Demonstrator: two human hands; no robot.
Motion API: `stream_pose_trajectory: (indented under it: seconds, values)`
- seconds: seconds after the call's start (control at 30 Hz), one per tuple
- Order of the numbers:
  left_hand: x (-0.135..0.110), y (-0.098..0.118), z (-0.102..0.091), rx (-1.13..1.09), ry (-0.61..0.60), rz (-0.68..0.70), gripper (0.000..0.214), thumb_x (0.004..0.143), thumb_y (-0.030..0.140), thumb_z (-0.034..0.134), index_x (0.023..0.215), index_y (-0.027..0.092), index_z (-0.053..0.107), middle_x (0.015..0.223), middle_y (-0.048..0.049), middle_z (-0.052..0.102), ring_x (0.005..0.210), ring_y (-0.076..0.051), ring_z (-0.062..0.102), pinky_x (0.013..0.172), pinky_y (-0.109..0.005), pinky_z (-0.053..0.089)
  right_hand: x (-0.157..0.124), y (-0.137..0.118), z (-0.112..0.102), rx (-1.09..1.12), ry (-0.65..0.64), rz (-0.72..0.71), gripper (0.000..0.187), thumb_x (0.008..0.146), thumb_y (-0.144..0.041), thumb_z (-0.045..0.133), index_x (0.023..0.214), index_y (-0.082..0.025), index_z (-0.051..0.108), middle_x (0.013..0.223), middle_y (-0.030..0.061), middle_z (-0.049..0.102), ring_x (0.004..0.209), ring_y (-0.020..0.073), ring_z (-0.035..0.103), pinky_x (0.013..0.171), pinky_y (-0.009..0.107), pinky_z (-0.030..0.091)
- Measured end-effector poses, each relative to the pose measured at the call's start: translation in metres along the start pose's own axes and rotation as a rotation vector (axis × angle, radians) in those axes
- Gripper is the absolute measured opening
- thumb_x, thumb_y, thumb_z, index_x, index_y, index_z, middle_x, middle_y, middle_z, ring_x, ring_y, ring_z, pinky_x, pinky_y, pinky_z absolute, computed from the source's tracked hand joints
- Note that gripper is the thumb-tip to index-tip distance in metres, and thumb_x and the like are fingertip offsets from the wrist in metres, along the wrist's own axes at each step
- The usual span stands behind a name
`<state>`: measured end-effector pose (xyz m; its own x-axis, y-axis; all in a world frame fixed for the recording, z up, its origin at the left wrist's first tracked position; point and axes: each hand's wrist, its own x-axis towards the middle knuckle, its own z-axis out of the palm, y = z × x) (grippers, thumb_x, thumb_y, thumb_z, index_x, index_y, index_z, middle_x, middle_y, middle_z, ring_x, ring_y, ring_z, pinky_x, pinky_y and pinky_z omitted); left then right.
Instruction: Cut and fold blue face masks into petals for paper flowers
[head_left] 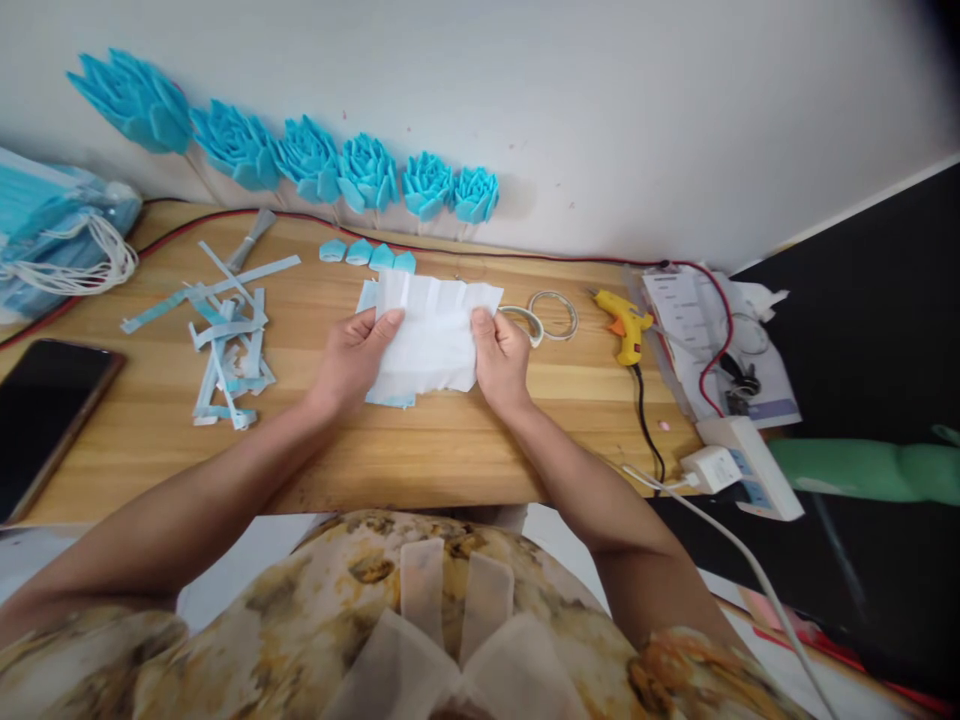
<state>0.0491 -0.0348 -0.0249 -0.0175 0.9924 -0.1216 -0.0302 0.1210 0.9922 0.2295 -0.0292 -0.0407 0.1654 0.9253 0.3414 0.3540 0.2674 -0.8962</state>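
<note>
Both my hands hold a white pleated sheet of face-mask fabric (431, 335) just above the wooden table (420, 450). My left hand (352, 360) pinches its left edge with thumb on top. My right hand (501, 360) grips its right edge, fingers closed. A blue layer (388, 400) shows under the sheet's lower left edge. Behind the sheet lie several small folded blue petals (367, 253).
Blue flowers (300, 160) made of mask fabric line the wall. Cut blue strips (229, 335) lie at left, a phone (45, 415) and a pile of masks (52, 235) further left. A yellow glue gun (626, 325), elastic loops (551, 315), papers and a power strip (750, 465) sit right.
</note>
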Motion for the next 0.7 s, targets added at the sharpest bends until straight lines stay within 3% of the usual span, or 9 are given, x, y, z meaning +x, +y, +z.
stream_pose_trajectory:
  seconds: [0.1,0.23,0.33,0.47,0.57,0.7]
  values:
    - [0.0015,0.0045,-0.0022,-0.086,0.025,-0.054,0.043,0.072,0.061,0.077,0.066,0.021,0.063,0.06,0.0001,0.059,0.058,-0.016,0.055,0.048,-0.026,0.038,-0.0005,-0.0015,-0.0013,0.01,-0.054,0.058,0.054,0.093,-0.068,0.044,0.064,-0.023,0.038,0.063,-0.0022,0.038,0.063,0.0132,0.04,0.061,0.028,0.038]
    - [0.0052,0.0055,-0.0058,-0.156,0.068,-0.058,0.036,0.075,0.057,0.077,0.073,0.023,0.065,0.066,-0.0003,0.065,0.072,-0.02,0.063,0.054,-0.027,0.044,-0.0006,0.0015,-0.0027,0.085,-0.255,0.193,0.06,0.091,-0.078,0.034,0.066,-0.024,0.042,0.065,0.0002,0.043,0.065,0.0158,0.047,0.061,0.03,0.043]
    - [0.0081,0.003,-0.0072,-0.191,0.097,-0.039,0.034,0.076,0.056,0.077,0.077,0.023,0.067,0.072,-0.0009,0.068,0.079,-0.021,0.066,0.058,-0.028,0.048,-0.0014,0.0037,-0.0013,0.136,-0.347,0.218,0.063,0.09,-0.08,0.032,0.065,-0.023,0.044,0.064,0.0004,0.043,0.063,0.0151,0.046,0.058,0.029,0.041]
    - [0.0096,-0.0014,-0.0063,-0.257,0.05,0.026,0.036,0.081,0.057,0.071,0.087,0.021,0.07,0.083,-0.0045,0.072,0.096,-0.026,0.069,0.07,-0.031,0.055,-0.0028,0.0042,0.0021,0.119,-0.326,0.173,0.059,0.087,-0.076,0.049,0.064,-0.022,0.041,0.062,-0.0024,0.035,0.06,0.0115,0.036,0.054,0.027,0.03]
    - [0.0074,-0.0029,-0.0029,-0.301,-0.002,0.062,0.039,0.083,0.056,0.069,0.1,0.02,0.07,0.096,-0.0072,0.074,0.11,-0.029,0.067,0.08,-0.034,0.056,-0.0026,0.0045,0.0032,0.109,-0.249,0.139,0.057,0.088,-0.072,0.051,0.064,-0.021,0.041,0.064,-0.0031,0.033,0.06,0.0107,0.032,0.054,0.027,0.027]
    - [0.0035,-0.0019,0.0013,-0.231,-0.115,-0.003,0.051,0.068,0.041,0.086,0.11,0.02,0.066,0.112,-0.0093,0.073,0.118,-0.031,0.064,0.087,-0.035,0.056,-0.0009,0.0038,0.002,0.095,-0.154,0.123,0.056,0.09,-0.07,0.05,0.064,-0.021,0.04,0.064,-0.0027,0.034,0.062,0.0113,0.033,0.056,0.027,0.029]
